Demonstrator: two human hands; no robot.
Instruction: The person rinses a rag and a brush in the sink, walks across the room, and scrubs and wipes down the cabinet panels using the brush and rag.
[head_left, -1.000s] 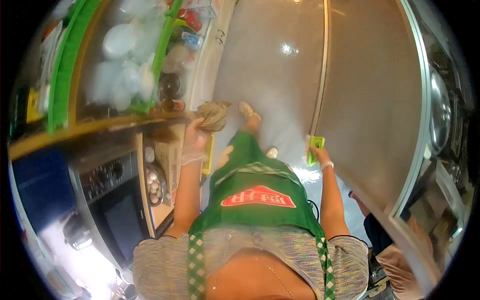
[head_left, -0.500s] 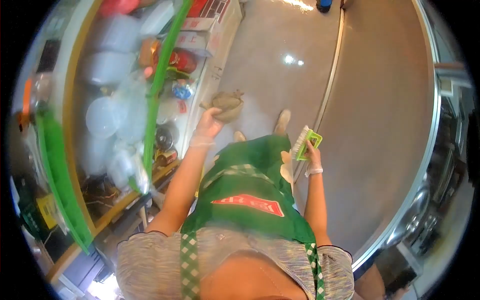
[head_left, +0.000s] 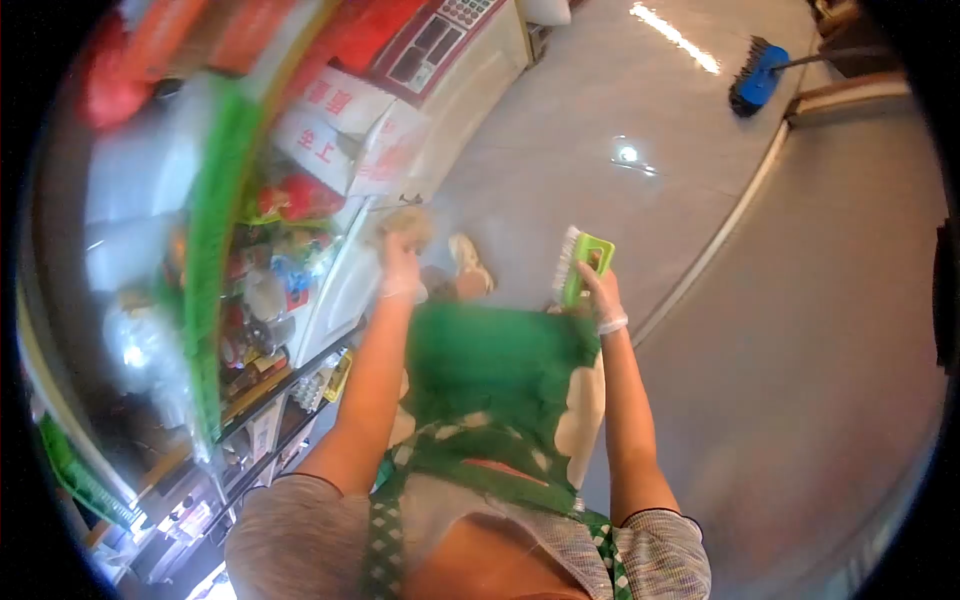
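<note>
Head view: along the grey floor (head_left: 560, 120) and pale cabinet (head_left: 465, 115), the blue broom (head_left: 765, 75), barely in frame earlier, now shows its head. Left hand (head_left: 402, 272): fingers around a blurred tan cloth (head_left: 408, 224) near the cabinet. Right hand (head_left: 603, 296): fingers closed on a green brush (head_left: 585, 270) above the floor. Both seem carried, not in use.

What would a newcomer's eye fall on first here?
Probably the green apron, low in the middle. Next comes the bright green brush in the right hand, held out over the grey floor, while the left hand holds a blurred tan bundle. A blue broom head stands out at upper right.
</note>
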